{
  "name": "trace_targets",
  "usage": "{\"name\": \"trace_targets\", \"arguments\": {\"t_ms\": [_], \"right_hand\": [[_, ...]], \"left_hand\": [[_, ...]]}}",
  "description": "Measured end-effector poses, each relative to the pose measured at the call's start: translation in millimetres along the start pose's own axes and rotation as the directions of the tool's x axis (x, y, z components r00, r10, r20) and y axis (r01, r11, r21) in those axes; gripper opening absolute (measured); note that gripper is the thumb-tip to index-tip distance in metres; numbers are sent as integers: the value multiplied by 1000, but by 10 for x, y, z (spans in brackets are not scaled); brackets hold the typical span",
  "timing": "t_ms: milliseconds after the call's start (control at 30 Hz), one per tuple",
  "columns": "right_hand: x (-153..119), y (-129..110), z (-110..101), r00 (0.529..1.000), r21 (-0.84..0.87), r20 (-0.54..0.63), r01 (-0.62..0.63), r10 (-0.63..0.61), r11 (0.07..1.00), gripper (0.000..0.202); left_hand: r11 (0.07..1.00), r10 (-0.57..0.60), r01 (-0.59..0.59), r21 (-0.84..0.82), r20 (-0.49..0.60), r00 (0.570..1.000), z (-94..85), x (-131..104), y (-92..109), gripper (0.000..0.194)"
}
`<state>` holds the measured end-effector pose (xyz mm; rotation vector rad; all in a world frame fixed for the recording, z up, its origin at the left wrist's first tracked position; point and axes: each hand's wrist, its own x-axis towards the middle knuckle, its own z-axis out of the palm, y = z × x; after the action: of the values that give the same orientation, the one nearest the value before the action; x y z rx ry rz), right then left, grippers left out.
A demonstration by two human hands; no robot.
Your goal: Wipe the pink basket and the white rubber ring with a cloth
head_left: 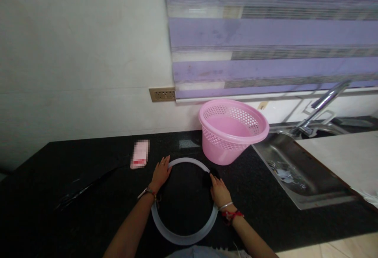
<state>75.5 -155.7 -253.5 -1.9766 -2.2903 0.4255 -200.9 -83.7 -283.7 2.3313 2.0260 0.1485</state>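
A large, pale translucent ring rests on the black countertop, near its front edge. My left hand holds its upper left side, fingers over the band. On the opposite side my right hand grips the ring at the upper right, with the fingers curled toward the band. A small black patch shows beside those fingers; what it is I cannot make out. Parts of the ring are hidden beneath both hands.
Behind the right hand stands a pink perforated basket. A pink packet, blurred, and a crumpled dark plastic strip lie leftward. To the right are a steel sink, a faucet and a pale board.
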Motion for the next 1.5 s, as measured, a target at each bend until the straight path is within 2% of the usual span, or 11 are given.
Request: {"name": "trace_targets", "arguments": {"t_ms": [200, 367, 633, 733, 800, 900, 1033, 1200, 1300, 1400, 1500], "right_hand": [[137, 148, -7, 990, 273, -142, 20, 20, 962, 48], [218, 249, -110, 924, 510, -366, 98, 113, 855, 49], [193, 421, -156, 874, 859, -324, 111, 363, 500, 64], [168, 485, -116, 859, 911, -266, 76, 437, 406, 69], [140, 524, -96, 853, 924, -242, 56, 464, 379, 69], [85, 552, -95, 844, 923, -241, 46, 479, 383, 66], [17, 523, -125, 840, 846, -321, 47, 437, 532, 55], [-16, 511, -9, 908, 576, -380, 85, 175, 813, 41], [43, 497, 90, 923, 445, -381, 137, 48, 885, 41], [197, 398, 82, 917, 351, -399, 155, -2, 923, 44], [384, 229, -8, 949, 253, -312, 121, -38, 960, 47]], "left_hand": [[960, -128, 136, -243, 49, 991, -277, 14, -6, 50], [837, -172, 127, -533, -37, 984, -694, 193, -33, 43], [649, -13, -231, -725, -314, 949, -1789, 123, 79, 45], [677, 136, -404, -615, -435, 890, -1951, -117, 188, 41], [689, 277, -504, -521, -453, 848, -1838, -319, 273, 39], [713, 400, -600, -364, -492, 773, -1412, -640, 389, 36], [691, 629, -681, -244, -262, 732, -776, -1000, 431, 35], [747, 638, -618, -245, 1, 770, -371, -1183, 285, 48], [831, 525, -526, -180, -57, 849, -302, -1093, 188, 51], [973, 208, -225, -58, -220, 953, -269, -850, 102, 46], [995, -95, 91, -28, -307, 947, -201, -564, 10, 49]]}}
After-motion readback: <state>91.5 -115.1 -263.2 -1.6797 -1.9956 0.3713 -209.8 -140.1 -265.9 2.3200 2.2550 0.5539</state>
